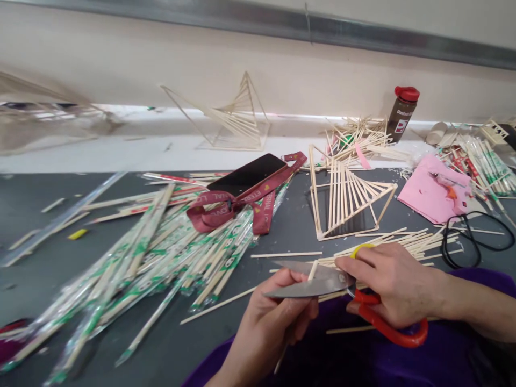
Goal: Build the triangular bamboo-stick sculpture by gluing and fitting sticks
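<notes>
My right hand grips a pair of scissors by their red and yellow handles. The blades are spread and point left. In my left hand a thin wooden stick is pinched, its upper end standing between the blades and its lower end showing below my fingers. Loose bare sticks lie on the table just beyond my hands. Behind them stands a wooden stick model with a fan of slanting sticks inside its frame.
Many paper-and-plastic-wrapped chopsticks spread over the left. On them rest a phone and a maroon lanyard. A second stick model stands by the wall. At right are a bottle, a pink cloth, a glue gun and a black cable.
</notes>
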The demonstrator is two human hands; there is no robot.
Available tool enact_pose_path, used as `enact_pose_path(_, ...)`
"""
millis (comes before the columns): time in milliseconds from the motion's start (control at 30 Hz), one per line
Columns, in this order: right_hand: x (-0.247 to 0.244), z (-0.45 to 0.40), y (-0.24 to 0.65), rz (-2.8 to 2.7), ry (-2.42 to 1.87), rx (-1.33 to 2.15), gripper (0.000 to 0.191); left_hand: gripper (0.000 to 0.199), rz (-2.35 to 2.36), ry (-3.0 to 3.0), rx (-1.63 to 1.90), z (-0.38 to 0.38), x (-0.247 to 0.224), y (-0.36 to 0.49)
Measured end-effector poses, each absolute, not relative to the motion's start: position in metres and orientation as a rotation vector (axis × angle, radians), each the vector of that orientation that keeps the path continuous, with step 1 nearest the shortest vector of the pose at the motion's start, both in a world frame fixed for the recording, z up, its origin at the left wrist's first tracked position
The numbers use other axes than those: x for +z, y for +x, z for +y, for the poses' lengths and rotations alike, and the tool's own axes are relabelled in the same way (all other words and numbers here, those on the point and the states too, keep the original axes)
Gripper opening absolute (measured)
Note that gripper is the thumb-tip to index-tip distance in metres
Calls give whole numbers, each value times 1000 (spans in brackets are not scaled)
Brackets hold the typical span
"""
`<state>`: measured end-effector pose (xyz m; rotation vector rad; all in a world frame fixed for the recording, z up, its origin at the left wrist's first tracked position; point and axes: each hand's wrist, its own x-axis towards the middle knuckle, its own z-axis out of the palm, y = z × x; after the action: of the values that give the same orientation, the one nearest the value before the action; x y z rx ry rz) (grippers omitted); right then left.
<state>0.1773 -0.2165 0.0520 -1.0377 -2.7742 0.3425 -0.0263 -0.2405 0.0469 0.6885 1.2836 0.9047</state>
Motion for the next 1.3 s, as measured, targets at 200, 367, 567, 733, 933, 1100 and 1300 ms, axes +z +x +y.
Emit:
enact_pose_path(200,52,-216,177,-2809,-1045,343,46,25,1255,682,926,-239,41,-26)
enact_pose_path(367,54,-216,176,-2827,-1083,371,44,30,1159,723,930,-236,28,-30)
enact_pose_path(567,49,-216,178,-2823,-1105,360,47,30,1092,744,952,-232,22,-30)
enact_pose_path(733,45,-214,182,-2792,-1076,294,46,30,1070,757,973,-233,25,-26)
enact_pose_path(933,42,-213,183,-2759,-1014,283,47,31,1045,642,1047,-237,29,-21)
enact_pose_path(1100,39,-213,183,-2757,-1011,289,41,30,952,629,1063,-235,26,-24)
enact_pose_path(1300,38,-209,186,-2772,-944,219,39,32,943,628,1052,-235,28,-26)
